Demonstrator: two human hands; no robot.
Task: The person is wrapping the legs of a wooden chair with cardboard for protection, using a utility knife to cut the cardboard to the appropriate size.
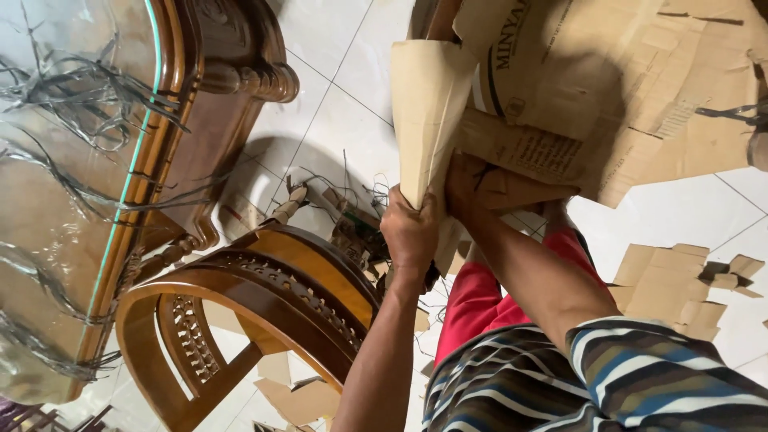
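The floor (336, 104) is laid with white tiles, and torn scraps of cardboard (680, 288) lie scattered on it to the right and below the chair. On the left stands a carved wooden counter (216, 128) with a glass top, where grey strips (72, 88) lie in loose tangles. Just beside it is a curved wooden chair (264, 296) with a carved back.

The left hand (410, 232) is closed tight around the lower end of a pale folded cardboard piece (428, 112), which rises upright from the fist. The right hand (472, 188) is pressed against the same bundle just beside the left, its fingers curled into the brown cardboard; how far they close is partly hidden. Above both hands spreads a large flattened cardboard box (608, 88), torn at its edges, printed in dark ink. The person wears a striped sleeve (640, 368) and red shorts (480, 296).
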